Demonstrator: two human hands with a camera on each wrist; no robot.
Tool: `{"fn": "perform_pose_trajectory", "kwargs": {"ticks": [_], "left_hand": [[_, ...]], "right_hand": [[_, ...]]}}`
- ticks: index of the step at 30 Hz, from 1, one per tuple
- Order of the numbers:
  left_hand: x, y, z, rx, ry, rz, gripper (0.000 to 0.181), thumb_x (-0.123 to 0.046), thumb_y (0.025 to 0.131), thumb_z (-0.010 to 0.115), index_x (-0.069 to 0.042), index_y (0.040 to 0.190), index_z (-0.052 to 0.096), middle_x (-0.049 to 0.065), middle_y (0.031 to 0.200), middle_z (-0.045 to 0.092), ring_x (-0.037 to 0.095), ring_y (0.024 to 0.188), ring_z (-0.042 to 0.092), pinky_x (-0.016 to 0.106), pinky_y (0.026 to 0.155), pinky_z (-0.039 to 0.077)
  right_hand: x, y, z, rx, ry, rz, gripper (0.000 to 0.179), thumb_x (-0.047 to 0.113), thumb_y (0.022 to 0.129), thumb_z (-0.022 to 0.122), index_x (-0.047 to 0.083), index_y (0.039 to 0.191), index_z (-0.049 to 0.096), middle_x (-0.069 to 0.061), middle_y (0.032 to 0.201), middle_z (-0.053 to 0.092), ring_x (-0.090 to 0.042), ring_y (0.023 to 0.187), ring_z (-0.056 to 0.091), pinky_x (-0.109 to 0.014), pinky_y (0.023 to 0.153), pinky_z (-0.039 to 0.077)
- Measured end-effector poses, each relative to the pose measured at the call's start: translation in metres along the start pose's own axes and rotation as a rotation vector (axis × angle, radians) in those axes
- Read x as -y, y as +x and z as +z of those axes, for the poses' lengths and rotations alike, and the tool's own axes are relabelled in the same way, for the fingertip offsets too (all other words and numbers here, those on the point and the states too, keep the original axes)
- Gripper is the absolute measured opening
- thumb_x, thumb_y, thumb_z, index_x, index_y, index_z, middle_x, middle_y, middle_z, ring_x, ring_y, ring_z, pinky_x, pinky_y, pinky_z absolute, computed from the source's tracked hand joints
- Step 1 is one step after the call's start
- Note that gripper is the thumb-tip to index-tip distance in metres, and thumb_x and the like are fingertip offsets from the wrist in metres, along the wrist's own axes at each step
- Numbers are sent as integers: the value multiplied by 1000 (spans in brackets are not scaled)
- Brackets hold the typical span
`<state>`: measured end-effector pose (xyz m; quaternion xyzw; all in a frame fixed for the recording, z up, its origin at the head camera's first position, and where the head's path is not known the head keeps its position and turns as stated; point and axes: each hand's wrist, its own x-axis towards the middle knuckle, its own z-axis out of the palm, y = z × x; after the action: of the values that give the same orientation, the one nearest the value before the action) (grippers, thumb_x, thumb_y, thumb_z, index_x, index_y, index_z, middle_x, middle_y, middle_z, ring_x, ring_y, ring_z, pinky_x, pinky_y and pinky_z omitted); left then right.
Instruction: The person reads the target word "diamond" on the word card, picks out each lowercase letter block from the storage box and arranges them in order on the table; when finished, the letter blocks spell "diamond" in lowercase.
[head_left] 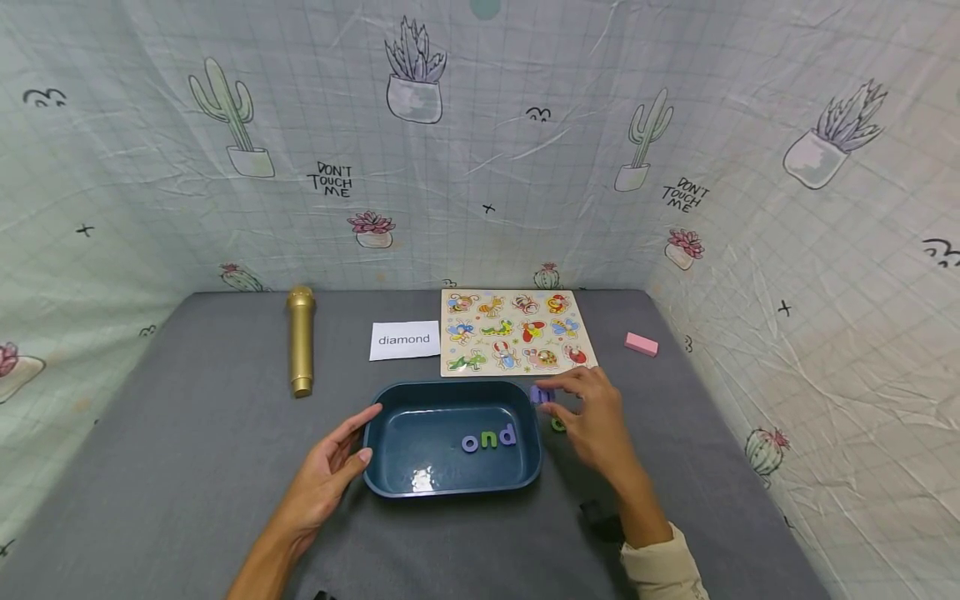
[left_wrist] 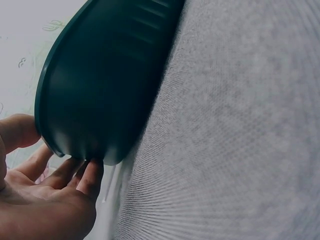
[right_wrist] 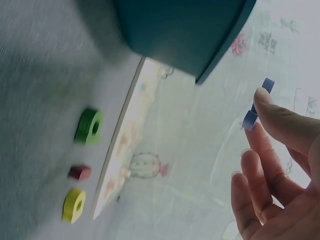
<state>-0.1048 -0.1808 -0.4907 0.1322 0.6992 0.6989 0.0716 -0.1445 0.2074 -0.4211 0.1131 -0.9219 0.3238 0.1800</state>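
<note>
A dark teal tray [head_left: 450, 492] sits in the middle of the table. My left hand [head_left: 322, 483] holds its left end, thumb at the rim and fingers against the outer wall, as the left wrist view shows. Inside, toward the right, lie a purple letter o [head_left: 469, 444], a green n [head_left: 489, 439] and a purple d [head_left: 507, 434]. Just past the tray's right rim, my right hand [head_left: 596, 421] pinches a purple letter m [right_wrist: 251, 119] between thumb and index finger. Partly hidden under that hand is a green letter [head_left: 557, 424]. Near it are a small red piece [right_wrist: 80, 172] and a yellow letter [right_wrist: 74, 205].
Behind the tray are a card [head_left: 405, 340] reading "diamond" and a wooden insect puzzle board [head_left: 517, 333]. A gold microphone [head_left: 302, 342] lies at the left. A pink block [head_left: 641, 344] rests at the right. Patterned cloth walls [head_left: 480, 167] enclose the grey table.
</note>
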Motion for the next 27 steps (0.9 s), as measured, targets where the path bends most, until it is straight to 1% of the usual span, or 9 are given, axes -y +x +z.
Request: {"fn": "perform_pose_trajectory", "kwargs": {"ticks": [8, 12, 15, 20, 22, 27], "left_hand": [[0, 0, 0, 8, 7, 4, 59, -5, 110, 55, -6, 165, 36, 17, 175, 27, -5, 153, 31, 5, 116, 32], [0, 0, 0, 6, 9, -1, 59, -5, 110, 55, -7, 165, 36, 16, 175, 27, -4, 153, 31, 5, 117, 31], [0, 0, 0, 5, 10, -7, 58, -5, 110, 55, -8, 165, 36, 15, 176, 27, -3, 153, 31, 5, 116, 31], [0, 0, 0, 4, 7, -16, 58, -6, 110, 55, -9, 165, 36, 14, 176, 26, 2, 156, 28, 5, 116, 31], [0, 0, 0, 5, 5, -15, 58, -6, 110, 55, -8, 165, 36, 15, 176, 26, 2, 156, 28, 5, 117, 31], [0, 0, 1, 3, 4, -4, 58, -5, 110, 55, -7, 165, 36, 16, 176, 26, -2, 154, 30, 5, 117, 31]], "right_hand": [[-19, 0, -11, 22, -36, 50, 33, 7, 83, 90, 17, 114, 84, -9, 108, 75, -27, 102, 57, -43, 86, 43], [-30, 1, -16, 21, -46, 48, 33, 5, 82, 91, 15, 113, 84, -12, 108, 75, -28, 101, 57, -43, 84, 43], [-40, 1, -19, 15, -65, 39, 33, 3, 80, 92, 13, 111, 84, -13, 108, 76, -29, 99, 58, -43, 82, 44], [-57, 2, -30, 9, -93, 47, 32, -1, 81, 90, 12, 110, 85, -14, 108, 76, -30, 99, 59, -45, 82, 50], [-63, 3, -35, 15, -98, 64, 31, -1, 82, 89, 12, 110, 84, -15, 109, 76, -31, 101, 59, -47, 84, 52], [-78, 3, -45, 28, -116, 90, 31, 0, 81, 90, 11, 109, 85, -15, 109, 76, -33, 103, 60, -50, 87, 51]]}}
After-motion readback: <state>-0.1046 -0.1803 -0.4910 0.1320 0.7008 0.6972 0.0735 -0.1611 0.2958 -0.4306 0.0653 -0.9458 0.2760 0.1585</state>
